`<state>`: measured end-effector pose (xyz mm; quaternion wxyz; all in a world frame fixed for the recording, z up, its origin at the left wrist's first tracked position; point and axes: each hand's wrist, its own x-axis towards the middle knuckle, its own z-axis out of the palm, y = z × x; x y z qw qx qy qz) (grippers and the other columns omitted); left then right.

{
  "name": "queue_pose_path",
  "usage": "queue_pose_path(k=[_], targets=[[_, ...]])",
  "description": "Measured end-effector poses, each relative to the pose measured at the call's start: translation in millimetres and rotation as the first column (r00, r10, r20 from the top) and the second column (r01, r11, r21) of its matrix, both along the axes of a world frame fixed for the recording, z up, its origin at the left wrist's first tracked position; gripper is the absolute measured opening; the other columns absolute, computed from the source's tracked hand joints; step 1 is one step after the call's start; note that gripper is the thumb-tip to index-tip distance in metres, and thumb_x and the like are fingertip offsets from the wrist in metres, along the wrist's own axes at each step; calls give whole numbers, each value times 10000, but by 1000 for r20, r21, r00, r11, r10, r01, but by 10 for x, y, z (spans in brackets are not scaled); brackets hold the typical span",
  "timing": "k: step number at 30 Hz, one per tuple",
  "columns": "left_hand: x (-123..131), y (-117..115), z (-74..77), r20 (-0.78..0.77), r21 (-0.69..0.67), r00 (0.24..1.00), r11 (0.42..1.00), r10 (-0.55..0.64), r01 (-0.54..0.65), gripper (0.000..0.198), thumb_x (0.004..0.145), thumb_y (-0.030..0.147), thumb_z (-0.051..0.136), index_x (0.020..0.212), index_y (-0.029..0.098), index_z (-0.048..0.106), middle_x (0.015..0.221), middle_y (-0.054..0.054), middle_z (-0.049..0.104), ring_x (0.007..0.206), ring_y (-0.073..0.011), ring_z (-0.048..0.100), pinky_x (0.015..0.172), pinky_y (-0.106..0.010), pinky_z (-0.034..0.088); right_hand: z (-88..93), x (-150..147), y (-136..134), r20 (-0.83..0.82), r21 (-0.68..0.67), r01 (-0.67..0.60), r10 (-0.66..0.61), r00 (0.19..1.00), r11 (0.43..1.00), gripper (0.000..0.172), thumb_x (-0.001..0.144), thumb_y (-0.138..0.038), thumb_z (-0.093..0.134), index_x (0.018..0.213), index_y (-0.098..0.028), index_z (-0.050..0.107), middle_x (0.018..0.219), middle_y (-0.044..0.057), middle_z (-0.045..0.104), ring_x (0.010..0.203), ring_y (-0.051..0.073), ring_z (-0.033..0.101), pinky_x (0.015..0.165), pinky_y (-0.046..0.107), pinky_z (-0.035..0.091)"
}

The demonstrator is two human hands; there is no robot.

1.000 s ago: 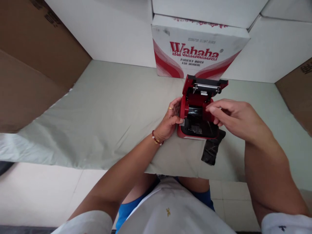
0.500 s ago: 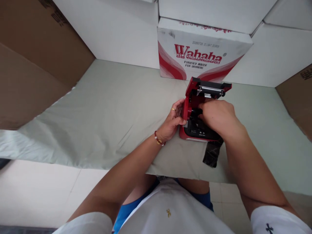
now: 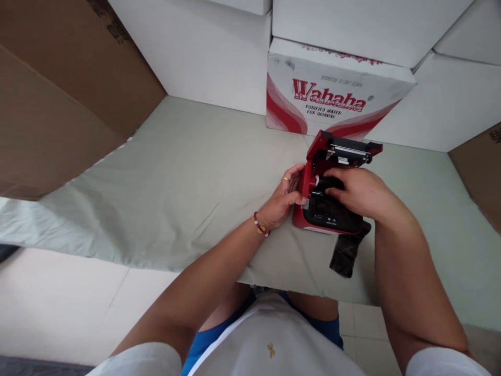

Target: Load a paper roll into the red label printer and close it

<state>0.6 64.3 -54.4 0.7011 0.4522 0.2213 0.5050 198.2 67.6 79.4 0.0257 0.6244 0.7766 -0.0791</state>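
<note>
The right hand [image 3: 364, 190] is seemingly gripping and controlling the black roll [image 3: 324, 184], its end [image 3: 317, 180] newly showing, the left hand [image 3: 282, 202] clamping the red printer [image 3: 323, 218] at nine o'clock.

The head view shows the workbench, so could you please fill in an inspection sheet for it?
Surface: pale green cloth, creased toward the near edge.
Job's things: red device with its lid raised; dark roll inside.
Clutter: black bundle by the device's near right corner.
Grips: left grip on the device's left side; right grip reaching inside, fingers and thumb on the roll.
Cables: nothing seen.
Surroundings: Wahaha carton behind the device; white boxes beyond; brown boxes left and right.
</note>
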Motion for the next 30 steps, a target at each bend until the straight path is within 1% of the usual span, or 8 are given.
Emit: queue_pose_path(k=[4, 9, 11, 13, 17, 22, 25, 30], targets=[[1, -3, -8, -5, 9, 1000, 1000, -6, 6, 850, 729, 415, 864, 1503, 341, 520, 1715, -73, 520, 1656, -342, 422, 1390, -577, 307, 115, 85, -193, -340, -14, 38, -40, 939, 999, 384, 985, -370, 658, 1319, -251, 805, 1121, 78, 872, 927, 299, 805, 826, 441, 628], [3, 3, -16, -16, 27, 1000, 1000, -3, 4, 839, 743, 445, 846, 1506, 334, 516, 1692, -86, 546, 1635, -353, 451, 1360, -600, 361, 340, 610, -749, -745, -21, 76, -66, 664, 997, 434, 970, -616, 764, 1331, -382, 820, 1246, 43, 866, 1043, 320, 831, 829, 428, 686], [6, 8, -19, -19, 25, 1000, 1000, 0, 1, 835, 743, 444, 844, 1502, 326, 518, 1698, -87, 542, 1644, -355, 440, 1374, -599, 344, 328, 1001, -941, -772, 15, 167, -95, 628, 986, 404, 971, -658, 752, 1308, -449, 831, 1180, 57, 882, 913, 305, 844, 710, 405, 662], [10, 10, -17, -7, 7, 1000, 1000, -5, 5, 839, 731, 420, 846, 1498, 321, 521, 1698, -87, 540, 1649, -355, 430, 1386, -594, 321, 226, 1386, -1075, -711, -4, 189, -136, 690, 982, 301, 959, -642, 774, 1223, -519, 847, 1084, 71, 892, 837, 259, 839, 644, 367, 601], [11, -8, 28, 57, -53, 998, 999, -4, 7, 846, 679, 338, 870, 1464, 318, 554, 1671, -68, 565, 1644, -347, 419, 1390, -559, 296, -125, 1785, -1224, -587, -276, 223, -348, 731, 935, 452, 839, -723, 841, 1168, -414, 863, 1075, 82, 890, 944, 305, 849, 771, 395, 669], [-7, -40, 109, 104, -119, 994, 993, 16, -3, 813, 644, 280, 900, 1404, 314, 614, 1625, -37, 606, 1634, -319, 428, 1385, -481, 294, -381, 1613, -1316, -504, -330, 358, -484, 716, 873, 720, 795, -834, 786, 1262, -287, 827, 1215, 105, 867, 956, 309, 815, 834, 465, 678], [-17, -38, 116, 109, -101, 994, 995, 7, 4, 783, 664, 298, 906, 1397, 319, 630, 1616, -36, 621, 1624, -320, 448, 1377, -489, 307, -351, 1373, -1300, -480, -85, 362, -356, 802, 928, 556, 911, -759, 713, 1206, -305, 840, 1201, 88, 853, 776, 235, 742, 713, 414, 624], [-30, -31, 99, 100, -89, 995, 996, 10, -2, 772, 668, 294, 910, 1394, 321, 646, 1626, -34, 621, 1626, -319, 452, 1382, -497, 305, -437, 939, -1136, -456, 11, 97, -82, 886, 995, 323, 1024, -457, 624, 1236, -302, 812, 1283, 86, 834, 1105, 296, 801, 944, 448, 642]])
